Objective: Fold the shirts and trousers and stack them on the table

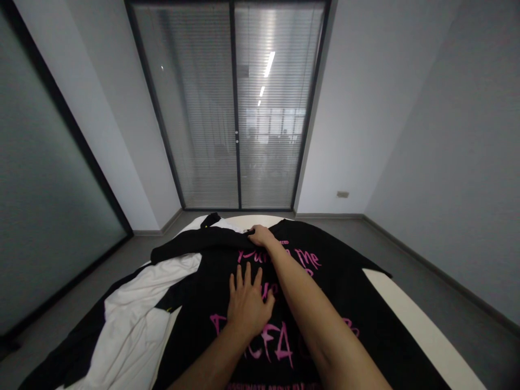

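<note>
Shirt (211,295): black, spread on a pale table (410,314), collar end away from the wearer, pink print (277,342) facing up.

Left hand (248,304): palm down on the shirt's middle, fingers spread and straight, gripping nothing. The flat palm probably steadies the cloth against any pull at the far end.

Right hand (260,236): at the collar end, fingers curled and apparently closed on the fabric edge (the tips are partly hidden, so how firm the hold is I cannot tell). A hold there likely gives control of the upper edge, with the left palm as the anchor.

Surroundings: a white garment (134,309) with dark panels lies rumpled at the left, beside the shirt. The shirt's near-left sleeve (182,245) lies across its upper part, so the two could catch if the sleeve is drawn. The right forearm crosses the print and hides several letters; the left hand covers others. On the right, the shirt leaves the table's rim visible. Beyond the table: a glass door (195,119) with blinds, and a wall plate (343,194) low on the wall.
</note>
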`<state>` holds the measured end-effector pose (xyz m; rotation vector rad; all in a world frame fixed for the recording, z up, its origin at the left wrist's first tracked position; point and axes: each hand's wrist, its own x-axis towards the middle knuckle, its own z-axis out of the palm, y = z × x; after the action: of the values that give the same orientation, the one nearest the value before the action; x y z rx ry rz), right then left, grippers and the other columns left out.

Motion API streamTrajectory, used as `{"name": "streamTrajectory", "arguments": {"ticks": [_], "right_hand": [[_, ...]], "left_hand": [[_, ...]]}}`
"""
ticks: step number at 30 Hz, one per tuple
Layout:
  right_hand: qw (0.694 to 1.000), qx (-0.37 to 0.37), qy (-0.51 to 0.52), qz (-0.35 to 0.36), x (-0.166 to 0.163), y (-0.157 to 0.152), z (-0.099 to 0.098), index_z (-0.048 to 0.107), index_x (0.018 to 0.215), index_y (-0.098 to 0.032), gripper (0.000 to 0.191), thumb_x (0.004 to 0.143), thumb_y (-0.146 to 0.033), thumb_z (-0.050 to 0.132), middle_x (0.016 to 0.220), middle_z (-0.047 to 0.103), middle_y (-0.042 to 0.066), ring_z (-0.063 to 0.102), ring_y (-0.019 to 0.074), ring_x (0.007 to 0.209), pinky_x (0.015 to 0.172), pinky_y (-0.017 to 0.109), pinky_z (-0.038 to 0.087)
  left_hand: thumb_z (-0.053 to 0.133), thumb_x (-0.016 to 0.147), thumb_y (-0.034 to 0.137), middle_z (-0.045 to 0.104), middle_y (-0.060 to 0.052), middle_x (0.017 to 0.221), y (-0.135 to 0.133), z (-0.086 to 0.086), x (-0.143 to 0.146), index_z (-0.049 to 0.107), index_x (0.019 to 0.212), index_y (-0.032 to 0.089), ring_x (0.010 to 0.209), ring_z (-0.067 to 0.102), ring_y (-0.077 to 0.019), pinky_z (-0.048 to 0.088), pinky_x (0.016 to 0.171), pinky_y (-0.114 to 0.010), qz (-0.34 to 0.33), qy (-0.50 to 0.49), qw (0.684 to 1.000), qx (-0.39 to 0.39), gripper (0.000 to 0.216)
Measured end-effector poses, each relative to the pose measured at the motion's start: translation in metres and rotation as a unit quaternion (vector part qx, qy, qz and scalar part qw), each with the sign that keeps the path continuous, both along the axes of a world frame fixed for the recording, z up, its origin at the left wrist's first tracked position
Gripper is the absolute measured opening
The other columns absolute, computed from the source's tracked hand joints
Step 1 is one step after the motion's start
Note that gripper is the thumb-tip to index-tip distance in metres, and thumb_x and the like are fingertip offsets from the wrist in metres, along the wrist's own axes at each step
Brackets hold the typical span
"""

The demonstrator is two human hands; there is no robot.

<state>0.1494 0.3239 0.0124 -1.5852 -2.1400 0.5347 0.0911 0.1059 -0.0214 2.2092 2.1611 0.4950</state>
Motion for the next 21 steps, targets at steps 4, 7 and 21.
{"name": "streamTrajectory", "arguments": {"ticks": [4, 7, 21], "right_hand": [[0.996, 0.065, 0.056, -0.028, 0.002, 0.009, 0.011, 0.061, 0.131, -0.014, 0.041, 0.092, -0.023, 0.053, 0.128, 0.066, 0.014, 0.060, 0.0251, 0.121, 0.105, 0.037, 0.044], [0.990, 0.111, 0.087, -0.018, 0.005, 0.015, 0.019, 0.031, 0.154, -0.018, 0.057, 0.098, -0.024, 0.041, 0.151, 0.047, 0.010, 0.045, 0.0162, 0.137, 0.113, 0.031, 0.035], [0.995, 0.025, -0.064, -0.078, 0.039, -0.026, -0.009, 0.052, 0.138, -0.011, 0.050, 0.098, -0.040, 0.044, 0.141, 0.049, 0.026, 0.042, 0.0391, 0.135, 0.106, 0.058, 0.034]], "left_hand": [[0.044, 0.091, 0.054, 0.035, -0.014, 0.159, 0.000, 0.001, -0.001, 0.046, 0.148, 0.023, 0.148, 0.024, -0.0381, 0.019, 0.119, -0.056, 0.002, -0.004, 1.000, 0.002, 0.065], [0.044, 0.092, 0.054, 0.035, -0.013, 0.159, -0.001, 0.002, -0.001, 0.046, 0.149, 0.024, 0.148, 0.024, -0.0378, 0.019, 0.119, -0.056, 0.002, -0.005, 1.000, -0.001, 0.065], [0.043, 0.090, 0.054, 0.033, -0.013, 0.160, -0.001, 0.002, 0.000, 0.041, 0.151, 0.022, 0.149, 0.022, -0.0376, 0.017, 0.120, -0.056, 0.001, 0.004, 1.000, -0.018, 0.069]]}}
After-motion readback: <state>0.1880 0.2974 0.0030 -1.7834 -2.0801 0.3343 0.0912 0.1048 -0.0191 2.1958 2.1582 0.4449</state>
